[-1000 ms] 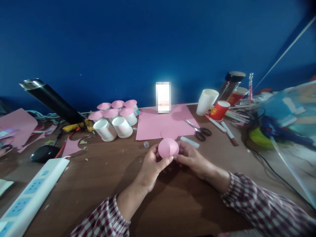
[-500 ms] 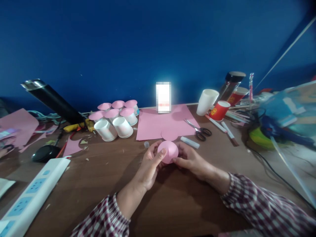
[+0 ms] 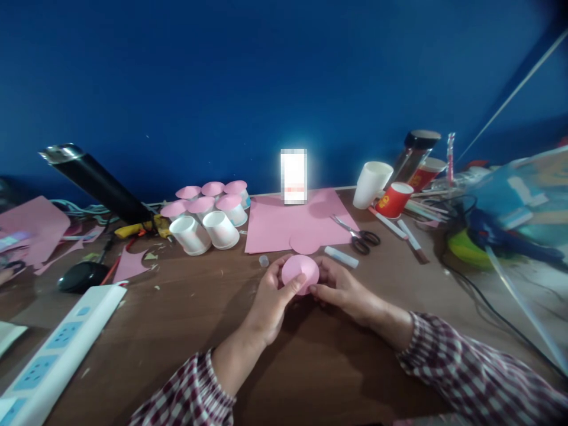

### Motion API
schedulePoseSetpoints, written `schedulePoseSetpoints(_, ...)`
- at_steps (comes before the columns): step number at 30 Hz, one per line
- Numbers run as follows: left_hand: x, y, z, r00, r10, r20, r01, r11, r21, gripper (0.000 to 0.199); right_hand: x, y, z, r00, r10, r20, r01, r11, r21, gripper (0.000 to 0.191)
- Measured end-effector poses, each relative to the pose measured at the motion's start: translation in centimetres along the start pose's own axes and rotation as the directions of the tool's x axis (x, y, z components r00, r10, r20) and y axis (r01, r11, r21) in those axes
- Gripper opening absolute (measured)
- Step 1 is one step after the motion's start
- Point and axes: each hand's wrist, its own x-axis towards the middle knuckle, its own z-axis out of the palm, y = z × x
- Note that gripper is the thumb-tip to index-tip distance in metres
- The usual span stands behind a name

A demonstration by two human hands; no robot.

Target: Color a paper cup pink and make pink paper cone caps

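Note:
Between my hands is a shallow pink paper cone [image 3: 298,270]. My left hand [image 3: 273,299] grips its left side, the thumb pressed on its face and the fingers behind. My right hand [image 3: 339,287] holds the lower right edge between thumb and fingers. Just beyond lies a flat pink paper disc [image 3: 305,241], overlapping the pink paper sheets [image 3: 284,223]. A glue stick [image 3: 341,257] rests right of the disc, and a small clear cap [image 3: 264,260] sits left of it. Black-handled scissors [image 3: 364,239] lie partly on the sheets.
Two upturned white paper cups [image 3: 190,234] stand left, before several cups topped with pink cones [image 3: 213,188]. A power strip [image 3: 62,349], a black mouse [image 3: 83,276] and a black flask [image 3: 102,180] are further left. Right are a white cup [image 3: 371,183] and a red cup [image 3: 394,200].
My left thumb has slid a little right and down across the cone's face. The cone has turned or shifted slightly; both hands keep hold of it.

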Motion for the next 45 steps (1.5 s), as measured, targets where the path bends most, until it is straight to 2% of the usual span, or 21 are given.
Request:
schedulePoseSetpoints(5,-0.23,-0.28,-0.20,0.997,0.012,0.076,-0.012,1.000,0.006,0.062,0.04,-0.07,0.05,0.999,-0.015,-0.033,0.016,0.999,0.036,0.043)
schedulePoseSetpoints(11,-0.29,-0.41,-0.24,0.996,0.033,0.084,-0.033,0.999,0.002,0.063,-0.10,-0.19,0.15,0.998,-0.062,0.008,0.062,0.997,0.040,0.040)
schedulePoseSetpoints(14,-0.23,-0.32,-0.20,0.997,0.045,0.056,-0.047,0.999,0.024,0.063,-0.03,-0.08,0.17,0.999,-0.053,0.005,0.053,0.998,0.019,0.041)
schedulePoseSetpoints(20,-0.40,0.10,-0.03,1.000,-0.023,-0.010,0.023,1.000,0.009,0.074,-0.13,-0.12,0.19,0.997,-0.072,0.026,0.073,0.995,-0.064,0.038)
schedulePoseSetpoints(30,-0.27,-0.31,-0.16,0.997,0.026,0.079,-0.025,0.999,-0.024,0.068,-0.02,0.14,-0.02,0.997,-0.018,-0.070,0.020,0.999,0.032,0.043)
schedulePoseSetpoints(38,-0.29,-0.34,-0.20,0.995,0.029,0.094,-0.031,0.999,0.025,0.066,-0.15,-0.21,0.00,0.997,-0.020,-0.071,0.021,1.000,0.012,0.043)
schedulePoseSetpoints(45,-0.38,-0.25,0.10,0.993,0.043,0.106,-0.045,0.999,0.017,0.070,0.02,0.06,-0.10,0.990,0.000,-0.138,0.009,0.998,0.067,0.040)
